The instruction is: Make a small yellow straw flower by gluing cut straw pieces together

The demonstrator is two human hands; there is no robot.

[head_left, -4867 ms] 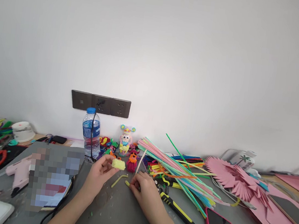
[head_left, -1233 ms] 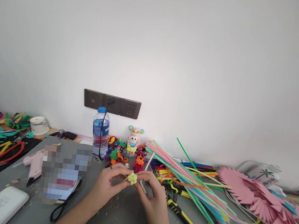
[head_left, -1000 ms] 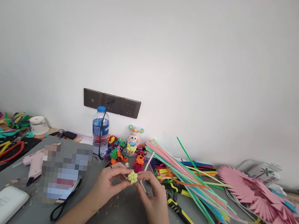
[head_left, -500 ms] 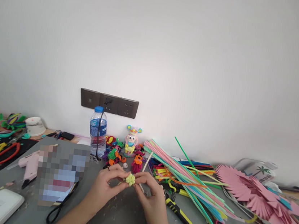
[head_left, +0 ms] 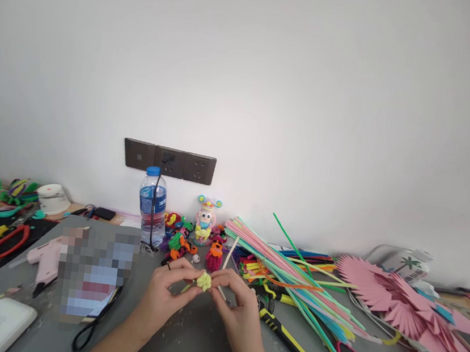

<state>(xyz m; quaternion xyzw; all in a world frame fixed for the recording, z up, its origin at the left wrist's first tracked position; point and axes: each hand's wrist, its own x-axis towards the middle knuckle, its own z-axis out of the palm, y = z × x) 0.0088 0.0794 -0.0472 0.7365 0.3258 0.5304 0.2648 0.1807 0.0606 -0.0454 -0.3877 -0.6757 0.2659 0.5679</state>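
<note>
Pale-yellow knobbly fuzzy bundle (head_left: 204, 281), in front of the orange-and-magenta fuzzy figure (head_left: 215, 254), is pinched between left hand (head_left: 164, 292) and right hand (head_left: 240, 302); shaping seems underway, and the next move likely calls for steady pressure.

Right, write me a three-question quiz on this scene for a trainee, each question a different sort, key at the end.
1. True or false: only the left hand touches the pale yellow fuzzy piece.

2. Which of these lies nearest the right hand?
A) pink glue gun
B) yellow-and-black pliers
C) white power bank

3. Fill in the blank: seen from the head camera, the water bottle stands to the ____ of the big-eyed figurine.

Key:
1. False; both hands pinch it.
2. B
3. left
</note>
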